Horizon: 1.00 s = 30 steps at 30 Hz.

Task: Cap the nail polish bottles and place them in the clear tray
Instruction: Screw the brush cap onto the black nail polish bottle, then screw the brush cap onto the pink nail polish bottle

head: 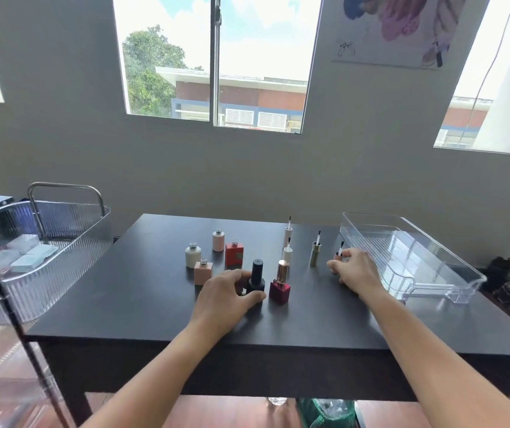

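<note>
My left hand (227, 296) wraps around the base of a capped black bottle (257, 278) standing on the dark table. Beside it stands a dark red bottle (279, 290) with a rose-gold cap. My right hand (354, 270) closes its fingers on a pink brush cap (338, 256) standing brush-up. Uncapped bottles stand further back: white (193, 256), pale pink (218, 240), red square (234, 254), peach square (203, 271). Other brush caps stand upright: two white ones (288, 234) (287, 253) and a gold one (315, 253). The clear tray (433, 274) lies at the right, nothing visible inside.
The dark table (155, 304) has bare surface near its front edge. A ribbed clear cart (62, 242) with a metal handle stands to the left, holding small boxes. Bags lie on the floor at the far right.
</note>
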Each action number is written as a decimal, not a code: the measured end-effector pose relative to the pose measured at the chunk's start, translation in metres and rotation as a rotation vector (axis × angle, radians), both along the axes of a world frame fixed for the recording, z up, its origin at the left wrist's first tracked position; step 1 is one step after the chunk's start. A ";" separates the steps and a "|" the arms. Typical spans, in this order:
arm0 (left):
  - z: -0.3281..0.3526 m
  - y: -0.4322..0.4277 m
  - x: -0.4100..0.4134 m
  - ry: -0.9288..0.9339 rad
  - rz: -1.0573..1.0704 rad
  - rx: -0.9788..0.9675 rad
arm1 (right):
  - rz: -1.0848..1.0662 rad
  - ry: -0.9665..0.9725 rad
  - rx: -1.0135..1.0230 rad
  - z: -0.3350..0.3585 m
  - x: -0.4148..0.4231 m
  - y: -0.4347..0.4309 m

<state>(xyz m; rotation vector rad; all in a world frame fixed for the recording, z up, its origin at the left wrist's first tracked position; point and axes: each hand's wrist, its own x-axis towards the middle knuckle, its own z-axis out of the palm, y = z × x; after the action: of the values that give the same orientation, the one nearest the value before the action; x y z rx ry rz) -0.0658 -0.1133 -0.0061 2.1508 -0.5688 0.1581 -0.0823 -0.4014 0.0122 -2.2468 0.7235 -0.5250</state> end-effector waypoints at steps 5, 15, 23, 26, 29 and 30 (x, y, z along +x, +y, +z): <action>0.002 0.000 -0.002 -0.002 0.006 0.000 | -0.007 -0.009 -0.035 -0.001 -0.001 0.001; 0.003 0.028 -0.008 -0.086 0.125 -0.153 | 0.050 -0.170 0.076 0.005 -0.033 0.018; 0.009 0.065 0.031 -0.032 0.287 -0.097 | 0.205 -0.320 0.145 0.019 -0.058 0.058; 0.006 0.068 0.040 0.020 0.255 -0.032 | 0.257 -0.350 0.154 0.026 -0.058 0.075; 0.003 0.068 0.046 0.021 0.227 0.049 | 0.299 -0.379 0.197 0.032 -0.057 0.087; 0.002 0.067 0.048 0.019 0.224 0.074 | 0.312 -0.388 0.208 0.033 -0.057 0.089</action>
<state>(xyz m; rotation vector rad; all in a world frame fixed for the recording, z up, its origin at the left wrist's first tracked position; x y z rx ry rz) -0.0182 -0.0460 -0.0045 2.2821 -0.3263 0.2423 -0.1393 -0.3119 0.0452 -1.9348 0.2138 -0.6704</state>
